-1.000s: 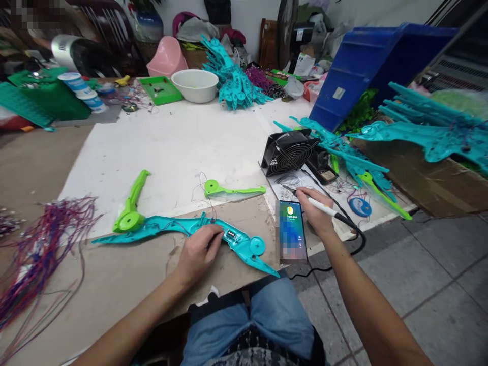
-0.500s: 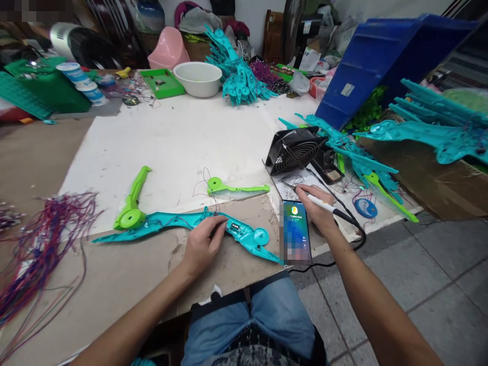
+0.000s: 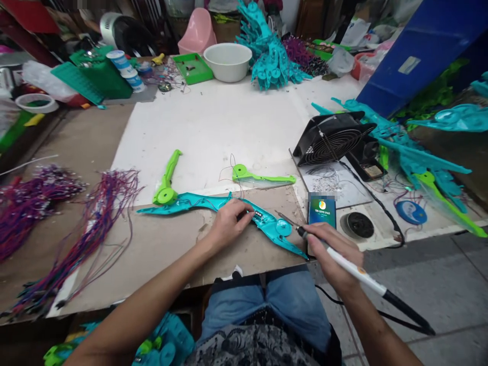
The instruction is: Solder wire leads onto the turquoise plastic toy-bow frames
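Observation:
My right hand (image 3: 337, 254) grips the white handle of a soldering iron (image 3: 358, 269). Its metal tip points left, near the round boss of a long turquoise plastic part (image 3: 272, 231). Over the middle of that part lies my left hand (image 3: 229, 221), with thumb and fingers pinched together; what they pinch is hidden. Just right of those fingertips, small metal pieces sit in a recess of the part. A lime-green plastic arm (image 3: 166, 194) rests against the turquoise part's left end. Behind my left hand is a second lime-green arm (image 3: 263, 177), with thin wires looping from its round end.
A phone (image 3: 322, 211) lies beside my right hand, by a round tin (image 3: 357, 225). Farther back stand a black fan (image 3: 331, 137) and a blue bin (image 3: 396, 61). Bundled wires (image 3: 102, 218) lie left. A white bowl (image 3: 229, 63) and stacked turquoise parts (image 3: 274, 61) stand behind.
My right hand has brought the soldering iron from the wire-strewn board by the fan toward the turquoise part. My left hand stays pinched at the part. The view has shifted, uncovering the tin.

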`<state>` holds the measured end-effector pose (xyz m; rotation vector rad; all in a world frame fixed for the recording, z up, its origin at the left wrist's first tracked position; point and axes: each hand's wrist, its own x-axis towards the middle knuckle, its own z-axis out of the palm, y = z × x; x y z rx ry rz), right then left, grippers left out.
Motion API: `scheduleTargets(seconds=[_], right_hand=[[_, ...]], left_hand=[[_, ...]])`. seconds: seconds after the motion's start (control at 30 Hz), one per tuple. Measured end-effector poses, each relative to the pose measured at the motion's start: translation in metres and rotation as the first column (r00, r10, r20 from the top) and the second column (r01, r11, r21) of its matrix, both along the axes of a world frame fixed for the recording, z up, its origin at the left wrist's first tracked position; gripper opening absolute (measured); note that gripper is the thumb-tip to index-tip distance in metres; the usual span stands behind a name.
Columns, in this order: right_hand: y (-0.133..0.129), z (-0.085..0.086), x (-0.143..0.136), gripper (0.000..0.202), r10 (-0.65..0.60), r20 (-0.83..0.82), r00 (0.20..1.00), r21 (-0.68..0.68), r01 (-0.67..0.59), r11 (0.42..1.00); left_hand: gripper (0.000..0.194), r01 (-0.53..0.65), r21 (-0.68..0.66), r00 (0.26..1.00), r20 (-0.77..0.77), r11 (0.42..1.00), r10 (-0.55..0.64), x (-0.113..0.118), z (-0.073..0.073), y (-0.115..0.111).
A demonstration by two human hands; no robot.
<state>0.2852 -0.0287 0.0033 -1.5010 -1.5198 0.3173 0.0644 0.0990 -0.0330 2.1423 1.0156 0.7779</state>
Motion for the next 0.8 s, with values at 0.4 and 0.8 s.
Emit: scheduleTargets(seconds=[0.4,0.8], right_hand=[[-0.007,-0.013,-0.023,0.025,0.150,-0.021,0.988,0.039,-0.149,0.988],[-0.002,-0.017,-0.022,0.036,0.227,0.117,0.967,0.089,-0.238,0.967]], left_hand=[[0.010,-0.018,0.053,0.985,-0.170,0.998,0.027,0.013,0.000,-0.014],[0.010,-0.023,0.105,0.983,-0.178,0.994,0.042,0.014,-0.002,-0.016]])
